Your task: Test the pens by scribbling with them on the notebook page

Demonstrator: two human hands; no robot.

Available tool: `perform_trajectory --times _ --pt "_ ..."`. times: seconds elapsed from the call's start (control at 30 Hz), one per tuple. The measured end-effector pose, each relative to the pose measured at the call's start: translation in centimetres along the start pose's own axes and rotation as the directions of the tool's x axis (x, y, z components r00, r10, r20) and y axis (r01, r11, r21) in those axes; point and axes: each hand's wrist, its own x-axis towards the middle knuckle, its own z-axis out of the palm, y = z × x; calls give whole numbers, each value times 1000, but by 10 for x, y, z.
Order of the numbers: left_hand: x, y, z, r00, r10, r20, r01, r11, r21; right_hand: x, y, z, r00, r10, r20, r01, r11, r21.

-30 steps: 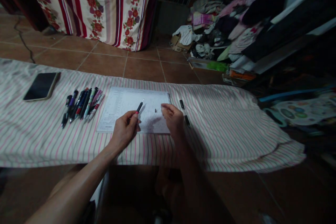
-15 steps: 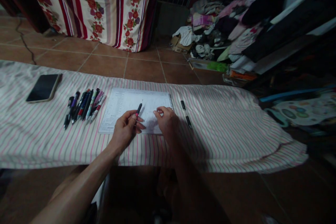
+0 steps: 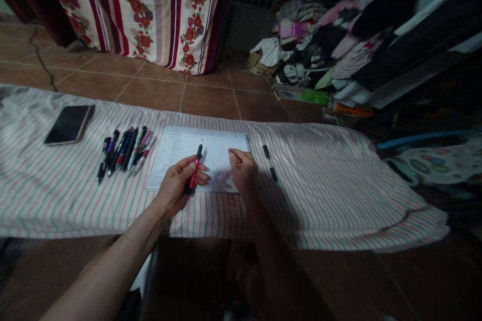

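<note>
My left hand holds a red pen with a black grip, between thumb and fingers over the notebook's front edge. The pen points away from me, with a thin, narrow tip showing at its far end. My right hand is closed in a pinch over the right part of the page, apart from the pen; a tiny thing may be at its fingertips, too small to name. Beneath both hands lies a spiral notebook with a printed and written page. To its right are a black pen cap and a short black pen piece.
Several pens lie in a bunch left of the notebook. Farther left is a phone, face up. A striped cloth covers the low table. Beyond the tiled floor hang a floral curtain and, at right, piled clothes.
The red pen has turned more upright, and more of its red barrel shows in my left hand. My right hand's fingers have curled in and shifted slightly right. The view has moved a little.
</note>
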Motion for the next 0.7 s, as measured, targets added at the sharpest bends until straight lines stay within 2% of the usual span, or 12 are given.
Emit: perform_trajectory --times 0.1,0.17,0.27,0.33,0.43,0.53,0.7 --pt "0 -2 -2 999 -12 49 12 1000 -2 2 -2 -1 998 66 -3 -65 985 161" --pt "1 -5 -2 997 -13 79 13 1000 1 2 -4 -1 981 180 67 -192 935 298" --pt "1 -7 -2 994 -13 108 10 1000 29 3 -7 -3 913 352 206 -407 777 480" --pt "0 -9 -2 992 -14 122 6 998 65 3 -8 -5 870 420 259 -490 671 556" --pt "1 -12 0 992 -3 126 -16 989 145 3 -12 -11 819 466 334 -562 540 627" --pt "2 -19 0 994 38 107 -63 968 241 2 -14 -16 783 475 402 -608 447 656" --pt "6 -31 -5 992 112 66 -129 910 395 1 -12 -21 771 461 440 -625 415 661"
